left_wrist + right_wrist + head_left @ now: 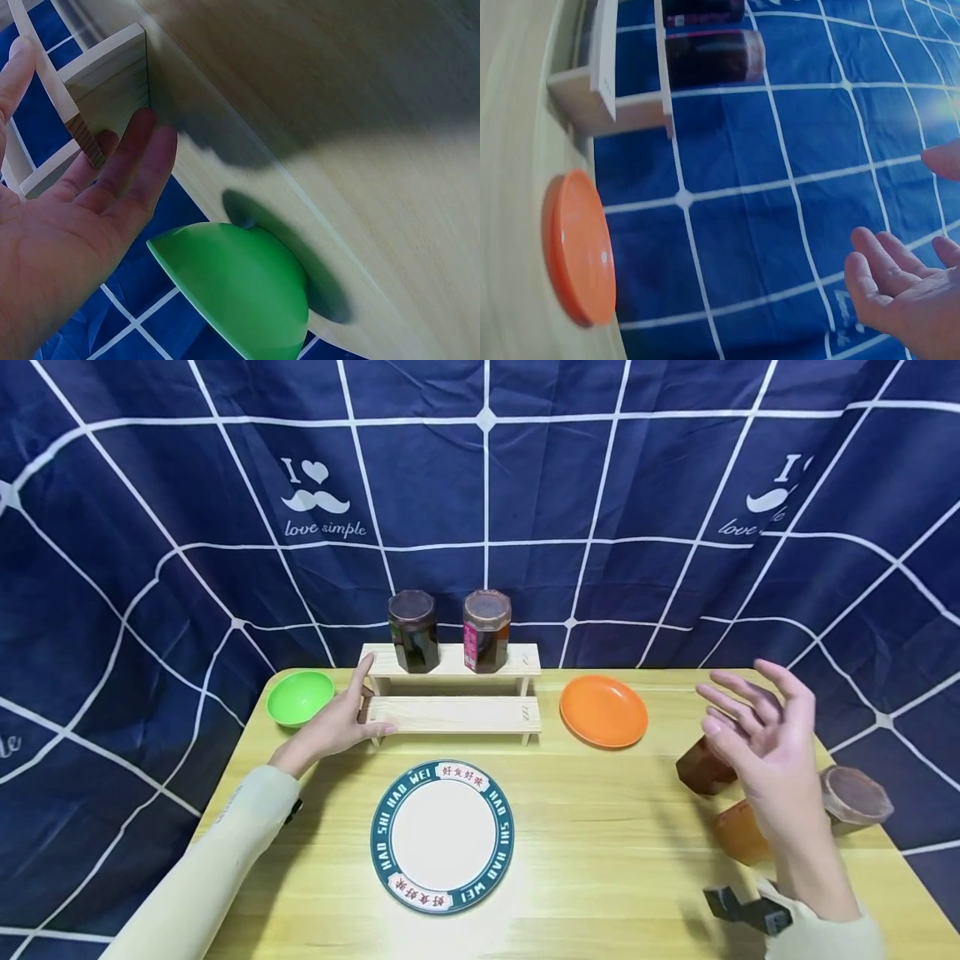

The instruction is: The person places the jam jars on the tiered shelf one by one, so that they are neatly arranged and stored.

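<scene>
My left hand [347, 717] holds the left end of a two-step wooden rack [450, 716]. Its thumb lies over the lower step, and its fingers reach round the end, as the left wrist view shows. On the upper step stand two dark jars, one plain jar [415, 635] and one jar with a pink label [487, 635]. My right hand [780, 760] is raised over the right side of the table, fingers spread and loosely bent, holding nothing. Below and beside it are a dark red jar [703, 768], an orange-brown jar [742, 833] and a pale-lidded jar [857, 797], partly hidden by the hand.
A green bowl [300, 697] sits left of the rack, close to my left forearm. An orange plate [603, 710] lies right of the rack. In front is a white plate with a teal rim [381, 835]. Blue gridded cloth [540, 485] surrounds the table.
</scene>
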A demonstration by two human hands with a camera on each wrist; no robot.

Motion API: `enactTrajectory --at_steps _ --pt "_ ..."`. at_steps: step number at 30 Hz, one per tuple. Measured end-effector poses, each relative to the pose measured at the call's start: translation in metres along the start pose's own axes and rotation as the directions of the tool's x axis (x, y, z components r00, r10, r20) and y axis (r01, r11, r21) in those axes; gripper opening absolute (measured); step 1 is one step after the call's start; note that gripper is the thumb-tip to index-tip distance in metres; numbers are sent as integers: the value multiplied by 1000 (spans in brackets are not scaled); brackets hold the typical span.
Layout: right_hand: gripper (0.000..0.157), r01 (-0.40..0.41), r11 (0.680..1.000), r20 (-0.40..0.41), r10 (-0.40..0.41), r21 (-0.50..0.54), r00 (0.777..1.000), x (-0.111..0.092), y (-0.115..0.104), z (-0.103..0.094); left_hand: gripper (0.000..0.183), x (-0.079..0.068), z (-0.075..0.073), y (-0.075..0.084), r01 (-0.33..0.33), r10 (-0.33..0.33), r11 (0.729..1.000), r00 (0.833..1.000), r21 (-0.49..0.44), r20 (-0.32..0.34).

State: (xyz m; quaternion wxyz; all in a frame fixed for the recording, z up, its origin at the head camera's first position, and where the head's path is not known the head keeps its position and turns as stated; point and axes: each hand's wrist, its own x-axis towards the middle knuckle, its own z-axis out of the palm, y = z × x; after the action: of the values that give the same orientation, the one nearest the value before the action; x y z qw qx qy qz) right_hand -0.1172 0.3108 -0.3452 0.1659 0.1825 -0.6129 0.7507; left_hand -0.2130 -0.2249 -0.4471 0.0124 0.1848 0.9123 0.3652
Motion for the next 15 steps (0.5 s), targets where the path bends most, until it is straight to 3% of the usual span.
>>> enactTrajectory --at_steps 3,11,13,15 --pt "83 27 999 -54 -25 28 998 -13 -4 -10 128 1 1 -2 3 -3 1000 1000 -3 -1" --pt "83 65 998 -204 -65 -6 977 -40 -10 -34 138 14 15 -50 51 -51 999 999 10 5" --pt "81 92 996 -241 -92 -9 966 -47 -10 -40 137 13 15 -48 39 -39 999 999 -5 8" --pt "80 116 993 -271 -113 -6 956 -53 -9 -46 136 10 10 -36 21 -21 1000 1000 -19 8"
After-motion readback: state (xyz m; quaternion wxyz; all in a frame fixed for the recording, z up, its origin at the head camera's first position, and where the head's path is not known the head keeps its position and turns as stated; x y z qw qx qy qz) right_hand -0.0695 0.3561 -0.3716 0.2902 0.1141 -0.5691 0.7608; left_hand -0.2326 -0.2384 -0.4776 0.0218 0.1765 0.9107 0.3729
